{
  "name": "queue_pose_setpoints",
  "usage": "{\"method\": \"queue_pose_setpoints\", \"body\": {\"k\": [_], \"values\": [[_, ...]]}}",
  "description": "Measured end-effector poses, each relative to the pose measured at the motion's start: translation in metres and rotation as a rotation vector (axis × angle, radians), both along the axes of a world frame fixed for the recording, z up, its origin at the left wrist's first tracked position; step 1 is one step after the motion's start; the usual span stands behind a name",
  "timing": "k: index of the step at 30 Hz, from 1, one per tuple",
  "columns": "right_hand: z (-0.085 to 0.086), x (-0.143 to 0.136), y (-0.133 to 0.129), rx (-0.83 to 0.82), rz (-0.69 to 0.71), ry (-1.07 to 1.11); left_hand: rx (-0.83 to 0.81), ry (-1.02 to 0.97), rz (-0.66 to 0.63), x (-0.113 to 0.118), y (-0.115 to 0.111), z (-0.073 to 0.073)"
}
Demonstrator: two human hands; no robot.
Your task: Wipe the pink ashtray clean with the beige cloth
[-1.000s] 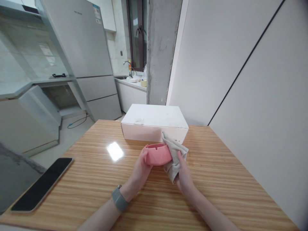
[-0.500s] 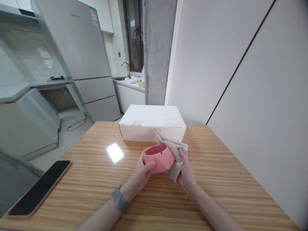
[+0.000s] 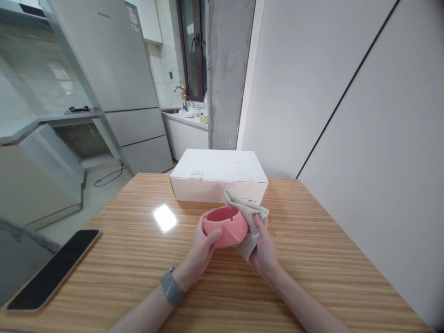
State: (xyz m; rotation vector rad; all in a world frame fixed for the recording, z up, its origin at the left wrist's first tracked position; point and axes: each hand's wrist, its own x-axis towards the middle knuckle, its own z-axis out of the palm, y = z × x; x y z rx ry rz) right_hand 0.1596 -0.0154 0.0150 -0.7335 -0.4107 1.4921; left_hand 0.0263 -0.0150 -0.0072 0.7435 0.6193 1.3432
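Note:
My left hand (image 3: 203,247) grips a pink faceted ashtray (image 3: 229,231) by its left side, thumb on the front face. The ashtray is tilted, and a notch shows in its rim. In my right hand (image 3: 265,249) is a folded grey cloth (image 3: 249,217), pressed against the ashtray's right side. The fingers behind the cloth are partly hidden. Both hands are above the wooden table (image 3: 312,268).
A white cardboard box (image 3: 218,169) stands at the table's far edge, just behind the ashtray. A dark flat tablet-like slab (image 3: 57,270) lies at the left edge. A white wall (image 3: 347,115) runs along the right; a fridge (image 3: 114,69) stands beyond the table.
Both hands, with the ashtray and cloth, have shifted slightly left. The cloth stays against the ashtray's right side. The whole view has moved a little.

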Motion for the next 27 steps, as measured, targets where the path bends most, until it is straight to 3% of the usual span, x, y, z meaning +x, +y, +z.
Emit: {"method": "queue_pose_setpoints", "body": {"k": [16,27], "values": [[-0.0034,-0.0027,-0.0009,0.007,-0.021,-0.003,0.014,0.03,0.044,0.001,0.0011,0.0034],[-0.0044,-0.0028,-0.0005,-0.022,-0.048,0.001,0.068,0.17,0.127,-0.0001,0.0041,-0.0015]]}}
